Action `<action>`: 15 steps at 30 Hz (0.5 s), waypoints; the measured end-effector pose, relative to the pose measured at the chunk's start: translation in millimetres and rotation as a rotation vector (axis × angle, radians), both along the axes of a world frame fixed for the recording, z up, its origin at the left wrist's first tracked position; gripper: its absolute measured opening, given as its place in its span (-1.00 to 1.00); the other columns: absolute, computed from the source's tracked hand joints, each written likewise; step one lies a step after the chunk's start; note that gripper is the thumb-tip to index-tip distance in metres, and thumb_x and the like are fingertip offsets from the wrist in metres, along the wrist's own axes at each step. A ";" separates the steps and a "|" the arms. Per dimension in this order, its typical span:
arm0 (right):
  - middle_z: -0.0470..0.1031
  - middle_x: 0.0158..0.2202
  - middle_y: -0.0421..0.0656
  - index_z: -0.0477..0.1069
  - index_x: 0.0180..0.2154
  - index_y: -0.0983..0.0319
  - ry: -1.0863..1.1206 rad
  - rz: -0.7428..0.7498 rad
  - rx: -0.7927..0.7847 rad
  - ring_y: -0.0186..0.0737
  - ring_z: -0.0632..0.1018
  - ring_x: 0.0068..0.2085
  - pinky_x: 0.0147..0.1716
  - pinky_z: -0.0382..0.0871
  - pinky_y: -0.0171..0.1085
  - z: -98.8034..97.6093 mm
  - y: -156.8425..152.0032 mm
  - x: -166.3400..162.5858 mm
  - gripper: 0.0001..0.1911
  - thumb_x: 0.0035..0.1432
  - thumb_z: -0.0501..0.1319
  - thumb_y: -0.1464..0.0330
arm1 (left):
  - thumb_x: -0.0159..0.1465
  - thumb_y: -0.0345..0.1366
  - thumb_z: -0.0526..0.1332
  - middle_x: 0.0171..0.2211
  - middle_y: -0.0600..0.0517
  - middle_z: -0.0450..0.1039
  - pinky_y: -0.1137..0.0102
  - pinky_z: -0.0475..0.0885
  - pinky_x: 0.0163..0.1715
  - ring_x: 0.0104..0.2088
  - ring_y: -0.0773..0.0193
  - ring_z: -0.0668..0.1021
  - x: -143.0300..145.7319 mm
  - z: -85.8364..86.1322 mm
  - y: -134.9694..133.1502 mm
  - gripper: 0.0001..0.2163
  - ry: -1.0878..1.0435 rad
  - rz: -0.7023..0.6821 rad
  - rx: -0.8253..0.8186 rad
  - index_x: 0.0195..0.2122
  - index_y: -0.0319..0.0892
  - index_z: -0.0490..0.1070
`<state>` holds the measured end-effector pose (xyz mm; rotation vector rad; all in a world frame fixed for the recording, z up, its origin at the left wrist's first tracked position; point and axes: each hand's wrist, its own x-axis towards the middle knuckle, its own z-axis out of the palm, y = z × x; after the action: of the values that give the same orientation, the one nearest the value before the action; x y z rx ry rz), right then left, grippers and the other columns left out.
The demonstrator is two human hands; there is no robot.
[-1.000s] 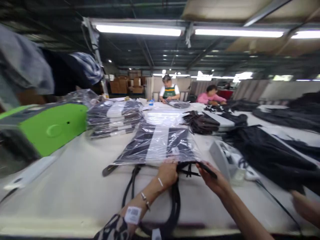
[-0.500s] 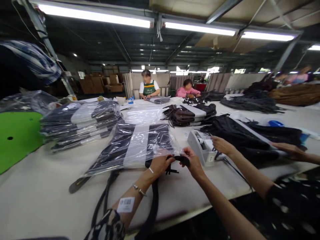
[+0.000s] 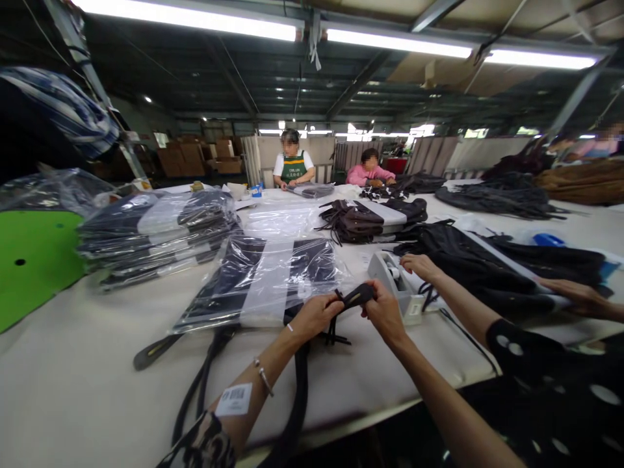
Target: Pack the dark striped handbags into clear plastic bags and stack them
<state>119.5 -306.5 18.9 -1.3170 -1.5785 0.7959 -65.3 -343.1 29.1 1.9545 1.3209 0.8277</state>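
Observation:
My left hand [image 3: 318, 317] is closed, pinching a black strap [image 3: 359, 296] near some thin dark cords [image 3: 335, 337] that hang down. Gripping the strap's rounded, wider end is my right hand [image 3: 385, 311], also closed. Just behind my hands lies a dark bag in clear plastic [image 3: 268, 279], with a white paper band across its middle. From under its front edge come black handles [image 3: 299, 390] and another rounded strap end [image 3: 153, 352]. A label is stuck on my left forearm.
Left stands a stack of plastic-wrapped bags [image 3: 160, 234], beside a green board [image 3: 36, 266]. At right, a grey dispenser [image 3: 407, 299] sits by a co-worker's hand [image 3: 422, 268] and black bags [image 3: 482, 273]. Brown bags [image 3: 358, 224] lie behind. Two people work across the table.
The strap's rounded end has risen and now points up to the right. My right hand has moved slightly right and up. The co-worker's hand has shifted left over the dispenser.

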 end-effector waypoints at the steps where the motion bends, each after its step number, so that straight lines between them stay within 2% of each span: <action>1: 0.45 -0.61 -0.31 0.38 -0.29 0.18 0.005 0.005 -0.004 -0.32 0.48 -0.63 -0.60 0.33 -0.38 2.0 0.0 -0.8 -0.79 -0.05 0.10 0.39 | 0.32 -0.19 0.11 -0.20 0.01 0.57 0.36 0.39 -0.12 -0.19 0.16 0.55 -0.9 0.8 1.3 -0.72 -0.034 -0.014 -0.021 -0.11 -0.20 0.53; 3: 0.46 -0.60 -0.31 0.38 -0.30 0.19 0.010 0.014 -0.006 -0.32 0.47 -0.63 -0.60 0.33 -0.38 5.0 1.2 -2.7 -0.80 -0.04 0.10 0.38 | 0.20 -0.26 0.21 -0.20 0.01 0.56 0.35 0.37 -0.10 -0.18 0.17 0.53 -2.5 -0.3 3.8 -0.74 -0.104 -0.004 -0.036 -0.12 -0.22 0.53; 5: 0.47 -0.59 -0.30 0.38 -0.31 0.19 0.010 0.018 -0.009 -0.33 0.47 -0.63 -0.60 0.33 -0.38 6.7 3.6 -4.5 -0.82 -0.02 0.09 0.36 | 0.16 -0.28 0.24 -0.24 0.03 0.54 0.37 0.37 -0.14 -0.25 0.23 0.51 -4.6 -4.1 6.0 -0.73 -0.205 -0.009 -0.089 -0.12 -0.23 0.52; 8: 0.46 -0.59 -0.30 0.37 -0.28 0.19 0.014 0.015 -0.020 -0.33 0.48 -0.64 -0.62 0.32 -0.39 7.8 7.2 -5.4 -0.82 0.08 0.08 0.30 | 0.19 -0.17 0.24 -0.45 0.14 0.41 0.44 0.34 -0.42 -0.53 0.39 0.37 -8.4 -11.0 7.3 -0.63 -0.334 0.014 -0.299 -0.01 -0.22 0.43; 10: 0.45 -0.60 -0.30 0.36 -0.25 0.20 -0.006 0.006 -0.002 -0.33 0.47 -0.66 -0.63 0.32 -0.38 8.7 7.9 -4.8 -0.78 0.15 0.07 0.22 | 0.18 -0.10 0.25 -0.51 0.19 0.33 0.47 0.28 -0.54 -0.61 0.43 0.29 -7.9 -13.5 6.8 -0.59 -0.309 0.073 -0.362 -0.01 -0.20 0.40; 12: 0.45 -0.60 -0.29 0.35 -0.21 0.20 -0.043 -0.012 0.047 -0.33 0.46 -0.66 -0.61 0.33 -0.37 9.8 6.9 -3.8 -0.73 0.21 0.07 0.15 | 0.14 -0.14 0.28 -0.47 0.15 0.38 0.46 0.35 -0.47 -0.53 0.38 0.39 -3.2 -13.5 6.0 -0.68 -0.187 0.162 -0.252 -0.13 -0.19 0.43; 15: 0.45 -0.58 -0.30 0.34 -0.14 0.19 -0.101 -0.052 0.123 -0.32 0.46 -0.65 -0.58 0.33 -0.36 12.2 3.1 -2.6 -0.72 0.26 0.04 0.16 | 0.11 -0.30 0.27 -0.33 0.05 0.49 0.36 0.42 -0.18 -0.27 0.24 0.50 6.5 -11.5 6.8 -0.84 -0.045 0.296 -0.049 -0.26 -0.17 0.46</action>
<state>116.9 -303.4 31.1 -1.3210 -1.6380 0.5989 -58.8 -336.3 17.6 1.7155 1.6119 0.9626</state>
